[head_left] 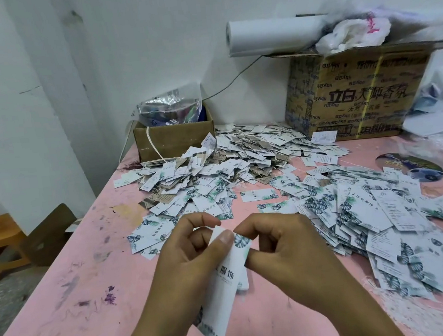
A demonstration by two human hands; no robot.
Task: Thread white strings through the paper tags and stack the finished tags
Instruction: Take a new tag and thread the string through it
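Note:
My left hand (188,256) grips a small stack of white paper tags (224,285) with a leaf print, thumb pressed on the top end. My right hand (283,246) pinches the upper corner of the front tag beside my left thumb. No string shows clearly between my fingers. A wide heap of loose tags (378,214) lies to the right on the pink table (95,277). Another heap of tags with strings (230,161) spreads across the far middle. A bundle of white strings (426,310) lies at the lower right.
A small open cardboard box (168,143) with plastic bags stands at the back. A large printed carton (354,93) with a paper roll (272,34) on top sits at the back right. A round printed disc (417,166) lies right. A wooden stool (1,243) stands off the table's left edge.

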